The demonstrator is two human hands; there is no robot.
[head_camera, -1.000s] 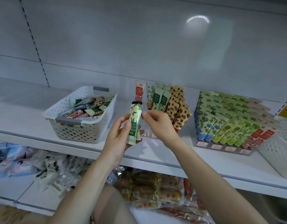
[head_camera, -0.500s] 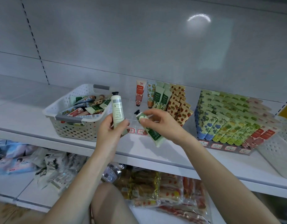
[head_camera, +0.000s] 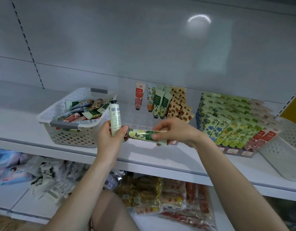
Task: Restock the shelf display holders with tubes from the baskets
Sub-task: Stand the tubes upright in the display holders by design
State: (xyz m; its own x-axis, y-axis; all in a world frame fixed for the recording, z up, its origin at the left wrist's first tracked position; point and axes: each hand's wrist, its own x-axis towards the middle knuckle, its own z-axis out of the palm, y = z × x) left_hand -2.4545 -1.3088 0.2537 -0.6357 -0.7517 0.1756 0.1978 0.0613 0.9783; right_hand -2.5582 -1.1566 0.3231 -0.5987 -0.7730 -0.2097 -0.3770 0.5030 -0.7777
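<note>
**Two tubes in hand, right in front of the clear holder**

So the left hand (head_camera: 109, 140) is wrapped around a pale tube (head_camera: 115, 118), holding it upright with the black cap on top and the printed back side facing the camera. The right hand (head_camera: 176, 130) pinches a green flower-print tube (head_camera: 142, 135) between thumb and fingers. That one lies sideways, with its cap end right up against the left hand's fingers and its flat crimped end poking out under the right hand. Both tubes are held over the front edge of the shelf (head_camera: 24, 129), not resting on it.

Just behind the hands sits the clear display holder (head_camera: 137, 125), with a few tubes (head_camera: 158, 104) standing in its back rows: red, orange, green and a strawberry-pattern bunch. To the left of it is the white basket (head_camera: 72, 137) with grey handles, holding a loose pile of mixed tubes. To the right there's a second holder (head_camera: 235, 124) packed with blue, yellow, green and red tubes, and another white basket (head_camera: 283, 155) at the far right edge. On the lower shelf (head_camera: 19, 204) there are bagged packets.
</note>
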